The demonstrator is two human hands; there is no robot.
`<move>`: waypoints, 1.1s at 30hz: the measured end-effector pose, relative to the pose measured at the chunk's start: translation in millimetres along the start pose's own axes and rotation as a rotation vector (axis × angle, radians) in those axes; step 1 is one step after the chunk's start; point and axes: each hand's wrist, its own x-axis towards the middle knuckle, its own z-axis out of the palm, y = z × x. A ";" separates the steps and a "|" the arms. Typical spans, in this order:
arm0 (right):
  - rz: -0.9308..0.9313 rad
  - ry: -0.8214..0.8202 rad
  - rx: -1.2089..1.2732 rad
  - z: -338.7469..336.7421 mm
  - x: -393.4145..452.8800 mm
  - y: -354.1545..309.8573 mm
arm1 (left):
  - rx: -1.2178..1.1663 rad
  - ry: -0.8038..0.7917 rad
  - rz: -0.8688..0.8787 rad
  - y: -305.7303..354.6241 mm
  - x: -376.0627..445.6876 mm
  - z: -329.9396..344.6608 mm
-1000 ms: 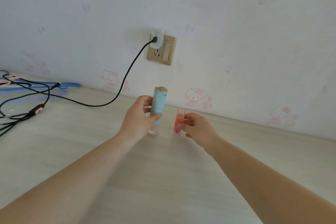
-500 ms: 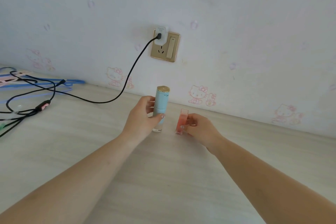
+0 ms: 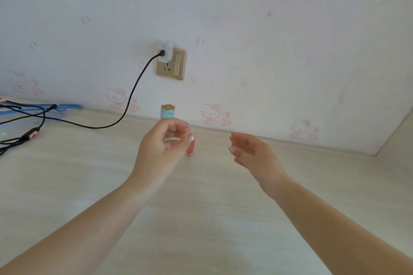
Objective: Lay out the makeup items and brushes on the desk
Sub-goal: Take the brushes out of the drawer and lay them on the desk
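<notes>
Pale bench now holds blue bottle and pink tube, seemingly upright; left hand and right hand have let go, fingers loose.

My arms are bare from wrist to elbow, with no sleeve on either. My left hand and my right hand wear no gloves. My nails are longish with a pale, glossy polish, clearest on the left thumb.

Two hands, one blue tube, one pink bottle.
</notes>
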 end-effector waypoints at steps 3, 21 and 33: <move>0.002 0.058 0.021 -30.7 -35.7 -5.3 | -0.023 -0.129 0.030 14.4 -23.5 30.6; 0.259 0.267 -0.421 -259.7 -348.7 67.2 | -0.158 -0.975 0.016 80.5 -221.9 250.7; 0.424 -0.097 -0.854 -297.5 -350.1 144.7 | 0.411 -1.278 -0.337 -9.2 -293.1 333.7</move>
